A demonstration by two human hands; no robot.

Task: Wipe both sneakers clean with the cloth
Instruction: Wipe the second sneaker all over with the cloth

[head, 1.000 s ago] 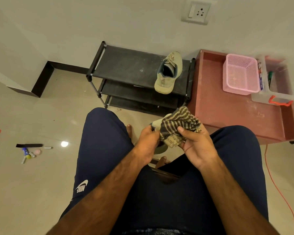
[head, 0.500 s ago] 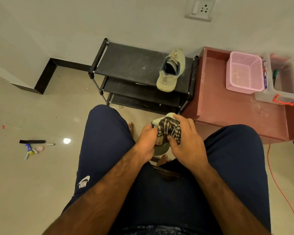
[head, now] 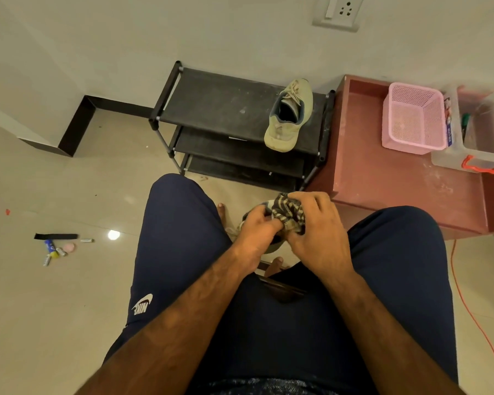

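Observation:
I sit with both hands between my knees. My left hand (head: 255, 229) grips a pale sneaker (head: 274, 246), which is almost wholly hidden under my hands and the cloth. My right hand (head: 315, 232) holds a striped dark-and-beige cloth (head: 287, 213), bunched up and pressed onto the sneaker. The second sneaker (head: 288, 115), pale green with laces, stands on the top shelf of a black shoe rack (head: 226, 109), toe pointing away from me.
To the right stands a low red-brown table (head: 382, 181) with a pink basket (head: 414, 121) and a clear box (head: 474, 155). Small items, batteries and a black strip (head: 56, 236) lie on the tiled floor at left. An orange cable (head: 468, 303) runs along the right.
The cloth, spread wider a second ago, is now bunched under my right hand, which has closed over the sneaker. The view has shifted slightly.

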